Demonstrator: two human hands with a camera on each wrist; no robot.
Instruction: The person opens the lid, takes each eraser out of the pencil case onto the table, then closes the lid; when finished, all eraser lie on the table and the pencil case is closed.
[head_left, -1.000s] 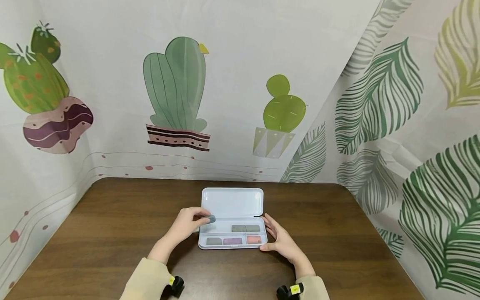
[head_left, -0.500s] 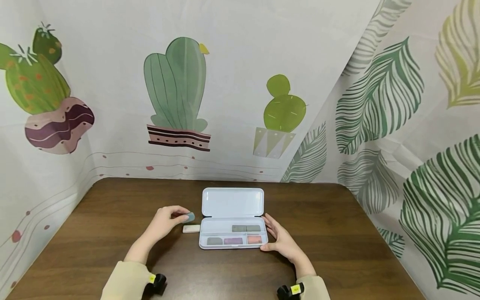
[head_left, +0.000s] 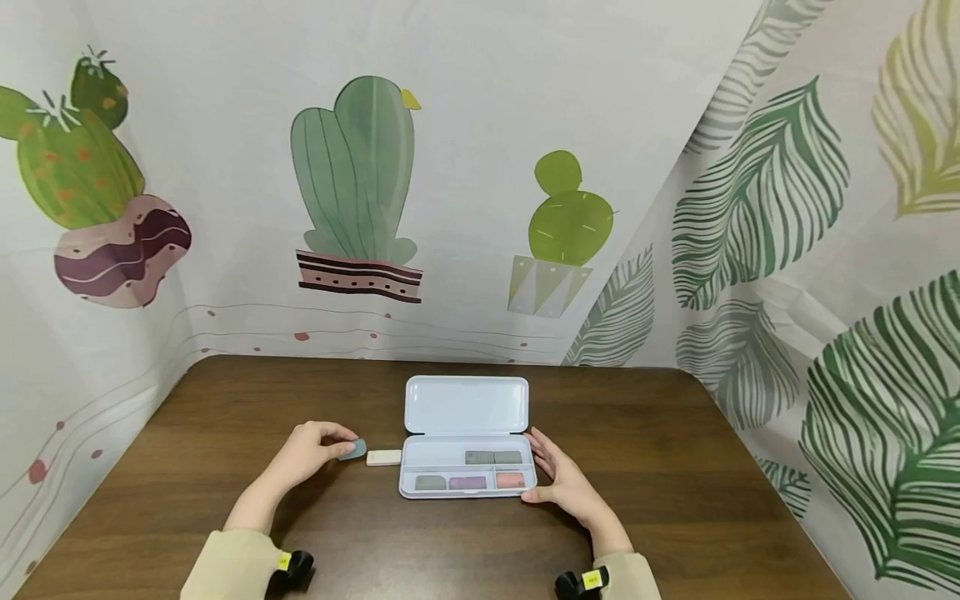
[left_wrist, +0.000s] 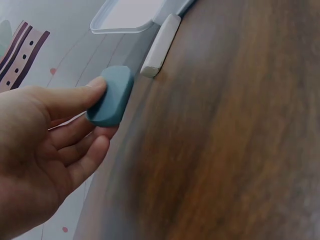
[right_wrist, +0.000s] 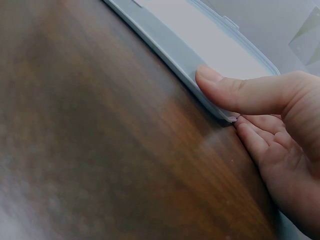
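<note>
My left hand (head_left: 303, 454) pinches a blue-green eraser (left_wrist: 114, 95) between thumb and fingers, low over the table, left of the case. A long white eraser (head_left: 383, 457) lies on the table between that hand and an open, pale plastic pencil case (head_left: 435, 455); its right end meets or nearly meets the case's left side. My right hand (head_left: 564, 485) holds the case's right end, thumb at the front corner and the other fingers along the side. In the right wrist view, the thumb (right_wrist: 227, 90) lies against the case's edge.
Inside the case, two grey-green blocks (head_left: 492, 457) sit in the back compartment. A grey block (head_left: 431, 482), a purple block (head_left: 467, 482) and a pink-orange block (head_left: 511, 480) lie along the front. The lid (head_left: 467, 404) stands open toward the printed wall cloth (head_left: 465, 208).
My left hand has carried the blue-green eraser out from over the case, leftward and down toward the table, bringing the white eraser into view. The right hand stays at the case.
</note>
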